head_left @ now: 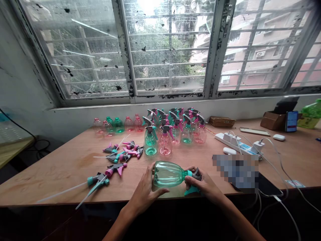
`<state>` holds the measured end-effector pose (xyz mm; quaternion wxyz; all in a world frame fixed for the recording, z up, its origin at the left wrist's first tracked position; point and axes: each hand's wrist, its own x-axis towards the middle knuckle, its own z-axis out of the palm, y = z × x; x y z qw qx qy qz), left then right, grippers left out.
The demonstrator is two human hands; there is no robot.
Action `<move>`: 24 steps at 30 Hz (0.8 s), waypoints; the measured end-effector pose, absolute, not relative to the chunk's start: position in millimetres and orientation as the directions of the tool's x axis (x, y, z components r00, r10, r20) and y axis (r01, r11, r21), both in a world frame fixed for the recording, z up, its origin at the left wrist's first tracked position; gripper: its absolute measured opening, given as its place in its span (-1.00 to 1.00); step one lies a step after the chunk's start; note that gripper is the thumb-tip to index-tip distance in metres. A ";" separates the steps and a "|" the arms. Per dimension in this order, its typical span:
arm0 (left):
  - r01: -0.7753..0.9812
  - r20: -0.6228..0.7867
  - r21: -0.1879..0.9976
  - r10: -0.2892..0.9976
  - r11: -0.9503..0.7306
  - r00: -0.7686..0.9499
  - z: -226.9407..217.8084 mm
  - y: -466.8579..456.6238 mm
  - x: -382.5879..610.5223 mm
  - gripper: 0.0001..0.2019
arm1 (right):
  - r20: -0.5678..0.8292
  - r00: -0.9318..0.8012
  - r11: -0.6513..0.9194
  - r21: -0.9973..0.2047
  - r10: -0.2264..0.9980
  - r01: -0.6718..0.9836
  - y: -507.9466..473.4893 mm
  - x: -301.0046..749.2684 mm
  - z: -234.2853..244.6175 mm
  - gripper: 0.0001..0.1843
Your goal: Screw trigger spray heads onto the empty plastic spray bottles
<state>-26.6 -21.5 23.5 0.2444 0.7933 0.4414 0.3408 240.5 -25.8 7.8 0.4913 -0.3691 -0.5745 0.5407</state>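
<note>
A green transparent spray bottle [168,174] lies sideways in the air near the table's front edge, its base to the left. My left hand [147,187] cups the base, fingers behind it and thumb beneath. Around the grey and teal spray head [196,174] at the neck, my right hand [207,184] is closed. Just behind the bottle stand a green spray bottle [150,144] and a pink spray bottle [165,144], both upright with heads on. Loose spray heads [114,169] with thin clear tubes lie to the left of my left hand.
Several bottles without heads [118,124] stand at the back left. A cluster of headed bottles [187,132] fills the back middle. To the right are a white power strip [234,144] with cables, a dark phone [268,184], a blurred patch and a cardboard box [272,119].
</note>
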 end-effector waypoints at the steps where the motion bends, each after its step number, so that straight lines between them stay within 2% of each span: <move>1: 0.532 0.321 0.695 0.871 -0.484 0.373 24.5 -21.9 -26.1 -0.11 | 0.166 -0.242 0.144 -0.984 0.956 -0.109 -25.6 240.4 7.6 -0.57; 4: 0.532 0.320 0.695 0.871 -0.483 0.373 25.3 -22.2 -25.6 -0.13 | 0.162 -0.243 0.136 -0.984 0.956 -0.118 -25.2 240.6 6.6 -0.56; 8: 0.525 0.347 0.664 0.842 -0.532 0.413 21.0 -20.0 -26.3 -0.04 | 0.160 -0.252 0.129 -0.982 0.954 -0.136 -25.1 240.9 5.8 -0.55; 13: 0.471 0.358 0.691 0.825 -0.549 0.437 11.6 -17.4 -27.6 -0.03 | 0.165 -0.243 0.137 -0.982 0.956 -0.128 -24.5 240.5 5.9 -0.56; 18: 0.507 0.343 0.660 0.823 -0.554 0.453 14.7 -20.2 -29.9 0.10 | 0.161 -0.232 0.138 -0.984 0.959 -0.114 -24.9 240.0 6.5 -0.53; 24: 0.492 0.376 0.649 0.806 -0.581 0.457 16.0 -18.6 -29.3 0.02 | 0.162 -0.239 0.139 -0.984 0.957 -0.110 -25.1 239.0 7.1 -0.53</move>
